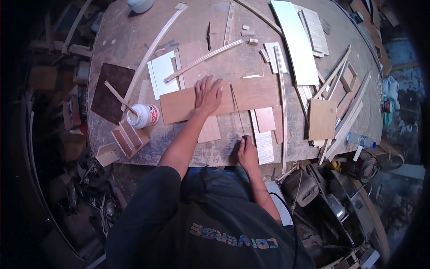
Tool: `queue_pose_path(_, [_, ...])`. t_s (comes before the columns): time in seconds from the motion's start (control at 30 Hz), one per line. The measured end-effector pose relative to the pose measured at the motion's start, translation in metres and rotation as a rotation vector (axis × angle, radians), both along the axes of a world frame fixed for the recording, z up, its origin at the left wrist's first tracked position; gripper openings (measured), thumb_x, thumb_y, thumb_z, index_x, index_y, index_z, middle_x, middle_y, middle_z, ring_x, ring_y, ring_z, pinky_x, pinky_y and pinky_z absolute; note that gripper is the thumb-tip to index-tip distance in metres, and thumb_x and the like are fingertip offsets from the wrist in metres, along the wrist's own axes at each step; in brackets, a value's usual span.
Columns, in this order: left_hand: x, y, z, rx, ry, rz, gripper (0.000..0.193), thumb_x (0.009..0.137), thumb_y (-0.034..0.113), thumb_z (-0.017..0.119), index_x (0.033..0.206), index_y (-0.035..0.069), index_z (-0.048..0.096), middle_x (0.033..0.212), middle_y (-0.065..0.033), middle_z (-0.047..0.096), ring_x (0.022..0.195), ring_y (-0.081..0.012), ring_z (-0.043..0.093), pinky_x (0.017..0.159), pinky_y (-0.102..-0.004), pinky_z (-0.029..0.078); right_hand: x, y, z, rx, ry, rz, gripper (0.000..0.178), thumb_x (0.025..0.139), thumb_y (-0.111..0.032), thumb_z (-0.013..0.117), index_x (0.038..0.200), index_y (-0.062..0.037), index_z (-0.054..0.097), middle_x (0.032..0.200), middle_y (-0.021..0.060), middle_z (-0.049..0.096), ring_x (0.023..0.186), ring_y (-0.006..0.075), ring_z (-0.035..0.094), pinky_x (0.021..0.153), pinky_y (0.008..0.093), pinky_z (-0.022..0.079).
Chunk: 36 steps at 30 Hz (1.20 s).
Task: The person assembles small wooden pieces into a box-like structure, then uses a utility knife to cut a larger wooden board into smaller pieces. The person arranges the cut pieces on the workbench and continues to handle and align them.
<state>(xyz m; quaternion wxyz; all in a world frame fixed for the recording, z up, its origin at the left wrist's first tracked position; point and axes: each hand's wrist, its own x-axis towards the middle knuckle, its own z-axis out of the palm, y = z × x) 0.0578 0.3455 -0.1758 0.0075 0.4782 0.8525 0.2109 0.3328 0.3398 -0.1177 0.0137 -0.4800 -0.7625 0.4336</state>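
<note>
A brown plywood sheet (224,99) lies flat near the middle of a worn workbench (233,154), pinned under a person's left hand (208,94), its fingers spread open and pressing down. The right hand (247,152), at the bench's near edge, is closed around the end of a thin dark rod (238,110) that runs across the sheet. To the left stands a white glue pot (142,115) with a stick in it; pale laminate strips (295,42) and wood offcuts (321,119) lie scattered to the right.
</note>
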Motion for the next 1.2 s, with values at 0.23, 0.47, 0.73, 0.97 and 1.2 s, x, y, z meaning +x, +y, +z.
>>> queue_pose_path(0.23, [0.002,0.001,-0.001,-0.007,-0.017,0.040,0.040,0.097,0.031,0.055,0.135,0.018,0.057,0.142,-0.0175,0.048,0.139,-0.0356,0.037,0.115,-0.0567,0.021,-0.001,-0.003,-0.002,0.039,-0.010,0.008,0.023,0.103,-0.019,0.046,0.118,-0.0031,0.052,0.086,0.0323,0.066,0.082,0.0520,0.064,0.071,0.0591,0.049])
queue_pose_path(0.47, [0.002,0.003,0.000,-0.027,-0.012,0.051,0.039,0.097,0.032,0.054,0.134,0.018,0.058,0.138,-0.0169,0.052,0.138,-0.0350,0.038,0.114,-0.0553,0.022,-0.012,-0.001,-0.006,0.009,-0.070,0.055,0.020,0.103,-0.020,0.045,0.111,-0.0015,0.049,0.079,0.0342,0.064,0.077,0.0540,0.062,0.067,0.0623,0.047])
queue_pose_path(0.73, [0.001,0.004,-0.003,-0.032,-0.015,0.058,0.039,0.096,0.032,0.055,0.132,0.018,0.060,0.139,-0.0158,0.052,0.139,-0.0339,0.037,0.115,-0.0549,0.020,-0.013,-0.012,-0.035,-0.016,-0.063,0.036,0.022,0.102,-0.023,0.045,0.108,-0.0016,0.047,0.075,0.0356,0.062,0.074,0.0558,0.061,0.066,0.0632,0.047])
queue_pose_path(0.97, [0.001,0.005,-0.005,-0.049,-0.004,0.059,0.038,0.095,0.032,0.055,0.130,0.018,0.061,0.140,-0.0160,0.050,0.140,-0.0327,0.035,0.115,-0.0552,0.019,-0.052,0.014,-0.049,0.023,-0.061,0.059,0.020,0.101,-0.019,0.045,0.108,-0.0009,0.046,0.073,0.0363,0.061,0.072,0.0562,0.061,0.064,0.0641,0.047])
queue_pose_path(1.2, [-0.001,0.005,-0.010,-0.028,-0.001,0.053,0.038,0.095,0.033,0.055,0.129,0.018,0.061,0.141,-0.0159,0.049,0.140,-0.0325,0.034,0.116,-0.0555,0.018,-0.022,-0.005,-0.032,-0.055,-0.085,0.026,0.022,0.099,-0.017,0.046,0.110,0.0021,0.047,0.074,0.0368,0.061,0.074,0.0556,0.062,0.065,0.0641,0.047])
